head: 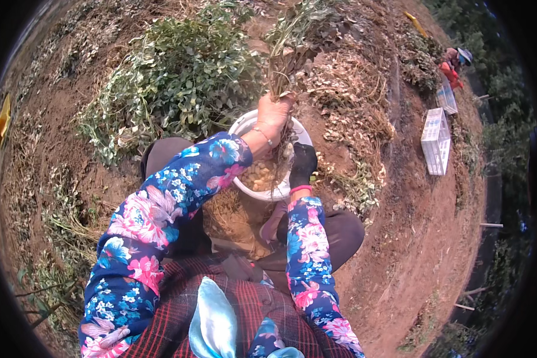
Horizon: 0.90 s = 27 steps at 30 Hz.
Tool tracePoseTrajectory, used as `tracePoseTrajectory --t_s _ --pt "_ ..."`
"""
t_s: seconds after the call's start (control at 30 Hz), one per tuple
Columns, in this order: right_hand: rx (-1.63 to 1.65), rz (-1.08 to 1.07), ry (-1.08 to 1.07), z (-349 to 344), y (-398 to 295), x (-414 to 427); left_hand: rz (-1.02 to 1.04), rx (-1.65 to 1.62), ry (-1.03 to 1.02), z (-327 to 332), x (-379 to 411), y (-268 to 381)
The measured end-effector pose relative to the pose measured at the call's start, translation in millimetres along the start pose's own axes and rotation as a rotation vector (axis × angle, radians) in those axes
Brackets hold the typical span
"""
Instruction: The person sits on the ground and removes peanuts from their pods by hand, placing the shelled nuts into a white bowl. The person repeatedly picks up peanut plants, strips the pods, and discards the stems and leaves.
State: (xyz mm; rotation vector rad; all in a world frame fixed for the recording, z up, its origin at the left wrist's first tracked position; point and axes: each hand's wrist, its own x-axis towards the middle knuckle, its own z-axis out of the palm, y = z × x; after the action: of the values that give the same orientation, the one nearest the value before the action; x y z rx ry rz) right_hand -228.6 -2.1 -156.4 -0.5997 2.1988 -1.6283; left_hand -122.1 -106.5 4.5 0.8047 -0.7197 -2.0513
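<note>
A white bucket stands between my knees, with peanut pods inside. My left hand, bare with a bracelet at the wrist, is closed around the stems of an uprooted peanut plant bunch. The leafy tops point away from me, and the roots with pods hang over the bucket. My right hand, in a dark glove with a pink band at the wrist, is at the bucket's right rim, beside the roots. Its fingers are partly hidden, so whether it grips a pod or root cannot be told.
A heap of green peanut plants lies ahead to the left. Dried plants cover the soil to the right. White plastic crates stand farther right, near another person bending down. A yellow object lies far left.
</note>
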Motion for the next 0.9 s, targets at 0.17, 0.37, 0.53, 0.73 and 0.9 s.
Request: tracePoseTrajectory --t_s 0.17,0.37,0.53,0.73,0.9 --pt "0.146 -0.18 -0.118 0 -38 -7 -0.15 -0.164 -0.128 -14 9 16" --pt "0.202 -0.321 -0.441 -2 -100 -33 -0.186 -0.2 -0.23 -17 18 10" --pt "0.305 -0.218 -0.332 -5 -102 -40 -0.228 -0.159 -0.28 -9 14 6" --pt "0.237 -0.199 -0.209 11 -100 -42 -0.074 -0.087 -0.074 -7 13 -12" --pt "0.9 0.346 -0.249 16 -51 -23 -0.023 -0.012 -0.047 -3 3 -17"
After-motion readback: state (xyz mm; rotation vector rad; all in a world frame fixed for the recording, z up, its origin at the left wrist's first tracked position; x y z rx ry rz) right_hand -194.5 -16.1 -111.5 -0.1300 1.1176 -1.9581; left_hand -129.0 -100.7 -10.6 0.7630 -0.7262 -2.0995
